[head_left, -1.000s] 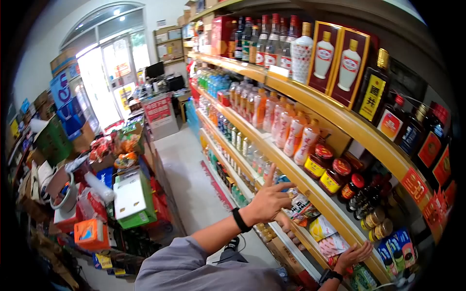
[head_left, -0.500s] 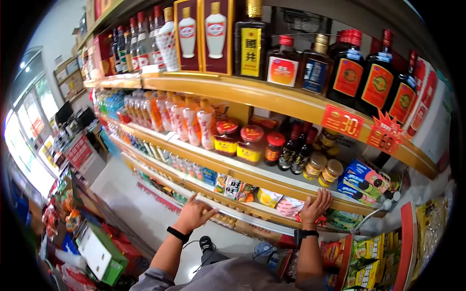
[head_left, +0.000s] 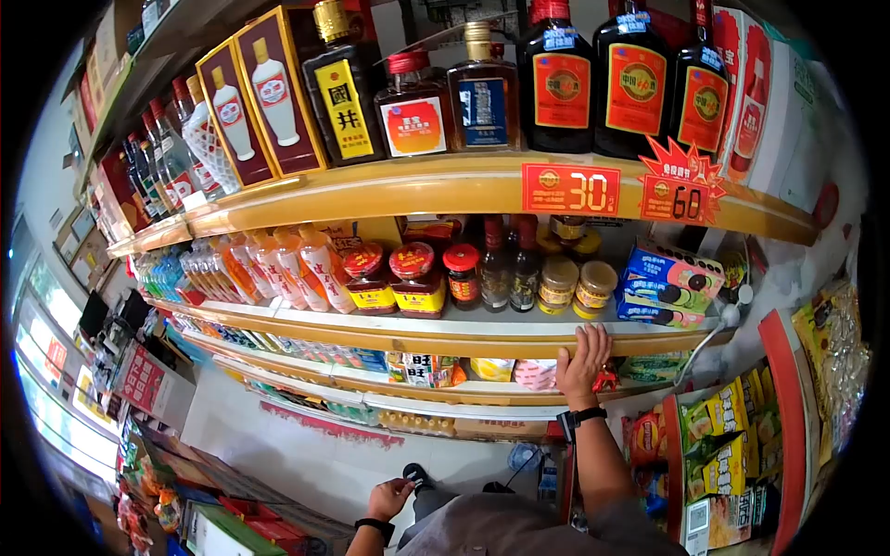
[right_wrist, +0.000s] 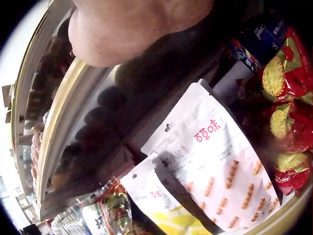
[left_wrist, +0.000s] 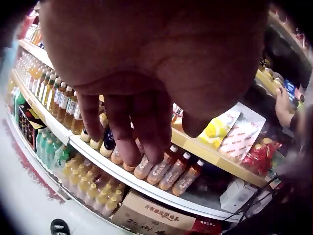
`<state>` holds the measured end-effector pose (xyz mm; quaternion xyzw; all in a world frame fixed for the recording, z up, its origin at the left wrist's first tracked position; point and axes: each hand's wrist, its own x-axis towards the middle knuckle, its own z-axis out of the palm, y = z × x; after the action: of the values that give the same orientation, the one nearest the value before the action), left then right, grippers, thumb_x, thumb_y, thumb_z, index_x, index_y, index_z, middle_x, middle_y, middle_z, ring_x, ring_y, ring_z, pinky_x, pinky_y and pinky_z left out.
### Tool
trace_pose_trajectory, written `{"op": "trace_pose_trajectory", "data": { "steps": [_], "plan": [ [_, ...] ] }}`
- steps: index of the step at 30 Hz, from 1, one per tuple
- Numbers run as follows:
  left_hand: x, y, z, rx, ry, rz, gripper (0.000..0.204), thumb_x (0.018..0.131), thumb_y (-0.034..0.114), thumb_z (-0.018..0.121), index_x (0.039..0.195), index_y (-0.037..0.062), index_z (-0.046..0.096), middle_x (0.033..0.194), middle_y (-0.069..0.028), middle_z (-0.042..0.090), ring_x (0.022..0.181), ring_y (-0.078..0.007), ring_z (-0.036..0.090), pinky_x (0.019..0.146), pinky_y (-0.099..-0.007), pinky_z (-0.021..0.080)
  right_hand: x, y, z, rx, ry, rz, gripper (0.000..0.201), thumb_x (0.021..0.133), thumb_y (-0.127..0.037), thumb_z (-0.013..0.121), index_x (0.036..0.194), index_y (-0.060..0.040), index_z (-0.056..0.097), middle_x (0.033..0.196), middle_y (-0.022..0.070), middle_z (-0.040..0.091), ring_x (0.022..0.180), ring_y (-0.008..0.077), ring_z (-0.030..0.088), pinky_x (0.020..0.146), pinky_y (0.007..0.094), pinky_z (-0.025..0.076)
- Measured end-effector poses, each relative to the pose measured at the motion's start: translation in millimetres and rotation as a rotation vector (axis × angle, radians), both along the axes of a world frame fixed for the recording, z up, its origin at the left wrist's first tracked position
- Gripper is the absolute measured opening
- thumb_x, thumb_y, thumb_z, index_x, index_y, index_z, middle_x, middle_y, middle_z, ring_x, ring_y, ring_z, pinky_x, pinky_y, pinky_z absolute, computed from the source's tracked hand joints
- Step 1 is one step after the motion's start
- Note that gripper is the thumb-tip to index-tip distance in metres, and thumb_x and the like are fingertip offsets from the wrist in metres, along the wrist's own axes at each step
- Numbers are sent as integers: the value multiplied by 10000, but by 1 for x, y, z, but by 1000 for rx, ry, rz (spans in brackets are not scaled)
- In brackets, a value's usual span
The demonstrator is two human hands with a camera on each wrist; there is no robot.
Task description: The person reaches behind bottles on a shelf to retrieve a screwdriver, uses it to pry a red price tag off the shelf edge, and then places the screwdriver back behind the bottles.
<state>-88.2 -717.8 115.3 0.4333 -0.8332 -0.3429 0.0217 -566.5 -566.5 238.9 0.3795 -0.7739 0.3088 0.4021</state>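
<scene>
Two hands were in view. My right hand (head_left: 584,357) lay flat, fingers straight, on the yellow front edge of the middle shelf (head_left: 417,341) at centre right of the frame, just below the small jars (head_left: 577,284). Under it lay white snack pouches (right_wrist: 215,161). My left hand (head_left: 389,499) hung low at bottom centre, fingers loosely curled, holding nothing, well apart from the shelves.

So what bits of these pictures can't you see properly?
- Right hand fingers: in the right wrist view the wrist blocks them; the head view shows them on the shelf edge.
- Left hand: small and low in the head view; its palm side is hidden.
- Snack pouch small print: blurred in the right wrist view.
- Jar labels: too small in the head view.
</scene>
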Motion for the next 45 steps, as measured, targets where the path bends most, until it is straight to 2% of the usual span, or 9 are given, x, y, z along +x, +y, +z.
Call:
{"op": "trace_pose_trajectory", "data": {
  "steps": [7, 10, 15, 23, 32, 41, 45],
  "plan": [
    [-27, -1, 4, 3, 64, -69, 454, 955, 502, 627, 1034, 79, 771, 945, -151, 762, 884, -318, 737, 788, -409, 572, 0, -1, 1, -20, 31, -2, 486, 1014, -358, 523, 1380, -41, 486, 1430, 183, 483, 1388, 423, 390, 1172, 602, 231],
    [-43, 0, 27, 52, 94, -66, 440, 960, 481, 637, 1044, 70, 768, 952, -153, 763, 886, -310, 742, 793, -394, 579, -1, 0, 1, -25, 26, 6, 483, 1014, -360, 517, 1377, -42, 490, 1423, 184, 490, 1385, 425, 394, 1171, 598, 233],
    [-54, 1, 31, 74, 125, -86, 398, 964, 437, 655, 1076, 70, 762, 966, -143, 768, 902, -284, 751, 814, -373, 585, -1, 0, 1, -28, 25, 7, 481, 1012, -354, 518, 1378, -45, 490, 1427, 183, 492, 1387, 423, 394, 1172, 596, 231],
    [-55, 9, 37, 122, 109, -104, 390, 975, 428, 647, 1083, 70, 757, 971, -132, 770, 911, -259, 753, 825, -364, 584, -2, 0, 0, -26, 17, 7, 480, 1001, -337, 537, 1382, -49, 485, 1436, 176, 490, 1404, 414, 384, 1181, 598, 216],
    [-53, 7, 35, 102, 138, -119, 412, 981, 445, 628, 1078, 66, 757, 971, -144, 767, 911, -285, 749, 827, -374, 584, 0, 1, 1, -20, 25, 5, 472, 1005, -334, 530, 1369, -35, 492, 1437, 178, 492, 1400, 410, 391, 1184, 582, 224],
    [-55, 7, 42, 131, 103, -99, 416, 976, 443, 638, 1088, 59, 753, 991, -142, 767, 929, -275, 749, 833, -371, 580, 0, 0, 2, -31, 47, -2, 464, 1007, -334, 527, 1362, -36, 501, 1422, 180, 506, 1394, 405, 400, 1183, 581, 227],
    [-53, 10, 42, 142, 109, -74, 404, 977, 430, 642, 1086, 57, 751, 998, -136, 767, 926, -274, 748, 835, -367, 578, -1, 0, 1, -31, 33, 9, 467, 1018, -348, 507, 1358, -28, 494, 1413, 194, 498, 1391, 427, 391, 1170, 608, 231]
  ]
}}
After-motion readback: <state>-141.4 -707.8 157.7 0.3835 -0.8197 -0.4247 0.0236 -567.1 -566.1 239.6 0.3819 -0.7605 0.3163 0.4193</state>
